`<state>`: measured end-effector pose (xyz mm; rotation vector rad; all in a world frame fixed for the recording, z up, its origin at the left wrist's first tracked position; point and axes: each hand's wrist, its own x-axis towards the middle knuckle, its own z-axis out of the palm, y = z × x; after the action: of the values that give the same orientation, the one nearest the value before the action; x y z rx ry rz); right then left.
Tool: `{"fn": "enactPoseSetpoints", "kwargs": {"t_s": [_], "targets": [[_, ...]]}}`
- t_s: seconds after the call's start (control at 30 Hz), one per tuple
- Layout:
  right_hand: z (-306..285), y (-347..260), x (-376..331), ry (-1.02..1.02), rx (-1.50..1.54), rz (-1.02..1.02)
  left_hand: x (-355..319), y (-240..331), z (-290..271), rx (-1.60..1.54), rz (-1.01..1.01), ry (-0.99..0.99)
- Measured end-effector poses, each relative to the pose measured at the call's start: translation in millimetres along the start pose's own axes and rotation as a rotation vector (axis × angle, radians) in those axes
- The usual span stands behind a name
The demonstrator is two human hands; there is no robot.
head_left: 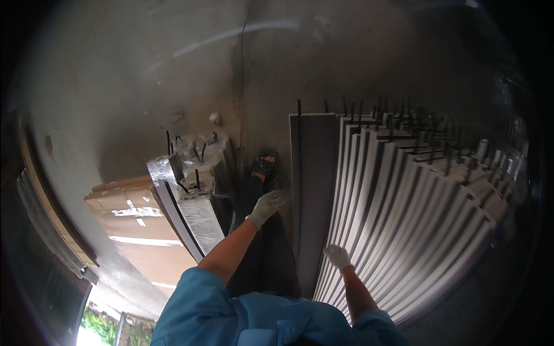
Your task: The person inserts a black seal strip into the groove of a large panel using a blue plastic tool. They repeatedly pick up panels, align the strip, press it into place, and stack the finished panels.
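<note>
At the far left, a doorway opens onto green plants (99, 326) and bright light, with a long brown strip (57, 202) running beside it. Next comes a large cardboard box (135, 216) with white tape across its face; what is inside cannot be seen. Just right of it stand bundles wrapped in clear plastic (199, 213), with thin black cords (168, 141) poking out of their ends. A small pale lump (214, 118) lies on the floor (173, 75) past them.

The person's legs and a dark sandal (265, 164) take up the narrow gap between the bundles and a tall grey panel (313, 179). Over this gap hangs the left hand (266, 206), in a pale glove, its fingers loosely stretched toward the panel and holding nothing visible.

The grey panel stands at the left end of a long, tightly packed row of pale panels (398, 225), which fans across the right side. The right hand (337, 257), also gloved, is at the near edges beside the grey panel; whether it grips one cannot be told. Black cords stick up along the row's far ends, and grey floor stretches beyond them.
</note>
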<state>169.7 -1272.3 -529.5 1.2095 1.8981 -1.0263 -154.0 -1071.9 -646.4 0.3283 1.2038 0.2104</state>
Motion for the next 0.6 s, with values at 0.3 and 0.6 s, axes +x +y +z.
{"fn": "enactPoseSetpoints", "kwargs": {"t_s": [0.3, 0.6], "targets": [[-147, -40, -53, -0.024, 0.198, 0.155, -181, 189, -63, 0.194, 0.349, 0.239], [-459, -34, 43, 0.549, 0.812, 0.357, -206, 349, -138, 0.207, 0.421, 0.224]]}}
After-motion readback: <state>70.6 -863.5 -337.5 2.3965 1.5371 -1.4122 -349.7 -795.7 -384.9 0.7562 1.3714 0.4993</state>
